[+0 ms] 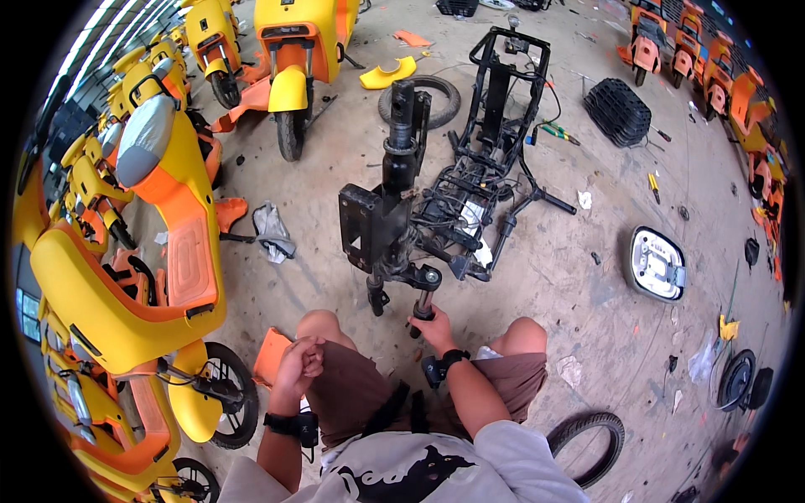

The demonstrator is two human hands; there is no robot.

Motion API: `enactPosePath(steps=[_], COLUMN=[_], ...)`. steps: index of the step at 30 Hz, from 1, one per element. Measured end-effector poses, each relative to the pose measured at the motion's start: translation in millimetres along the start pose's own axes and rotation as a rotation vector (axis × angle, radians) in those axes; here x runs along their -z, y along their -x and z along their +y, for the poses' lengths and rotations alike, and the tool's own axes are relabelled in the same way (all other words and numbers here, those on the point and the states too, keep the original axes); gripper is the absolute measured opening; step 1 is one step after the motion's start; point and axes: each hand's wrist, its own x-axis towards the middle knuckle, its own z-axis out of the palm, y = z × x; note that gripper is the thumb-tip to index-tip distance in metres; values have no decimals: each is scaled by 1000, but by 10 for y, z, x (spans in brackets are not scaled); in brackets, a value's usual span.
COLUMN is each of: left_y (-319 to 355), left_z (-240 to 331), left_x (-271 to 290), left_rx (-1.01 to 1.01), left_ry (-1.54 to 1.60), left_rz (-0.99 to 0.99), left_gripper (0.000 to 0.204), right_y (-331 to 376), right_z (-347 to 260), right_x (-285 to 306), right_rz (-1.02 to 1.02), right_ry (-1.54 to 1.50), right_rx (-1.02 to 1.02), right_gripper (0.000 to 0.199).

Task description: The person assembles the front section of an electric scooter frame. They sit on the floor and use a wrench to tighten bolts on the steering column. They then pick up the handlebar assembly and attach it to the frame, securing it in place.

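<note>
Fork tube [426, 301] in grip: the right hand [434, 329] wraps its near end, just short of the clamp [419, 274] on a bulky black steering column [401, 168]. Left of that hand, the left hand [302, 365] curls in a loose fist by the knee, nothing visible inside. Beyond the right hand, a black scooter frame [495, 92] stands on the floor [537, 285]. Bracing the column left-handed would likely limit twisting.

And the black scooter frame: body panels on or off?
Off: the scooter frame shows bare black tubing and exposed wiring.
</note>
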Motion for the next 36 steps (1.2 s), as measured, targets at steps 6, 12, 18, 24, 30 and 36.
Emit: enactPosePath(steps=[6,12,18,24,30,36], left_y=[-48,-129,-160,-176,-144,-128], left_z=[-101,-137,-153,-151,-135,-132], left_x=[17,65,80,95,89,151], left_rx=[46,59,59,49,56,63], left_ry=[10,56,66,67,99,148], left_rz=[-23,-32,-54,-54,-41,-60], left_gripper=[20,21,21,22,22,21], right_y=[-12,-32,-55,-58,-71,-120], right_z=[7,31,58,106,106,92], right_x=[31,57,54,13,11,138], right_rz=[-11,-41,-55,-43,-88,-207], right_ry=[57,31,-7,-61,-64,-30], right_rx=[-39,-21,-57,-3,-45,-32], right_gripper=[37,36,32,32,33,55])
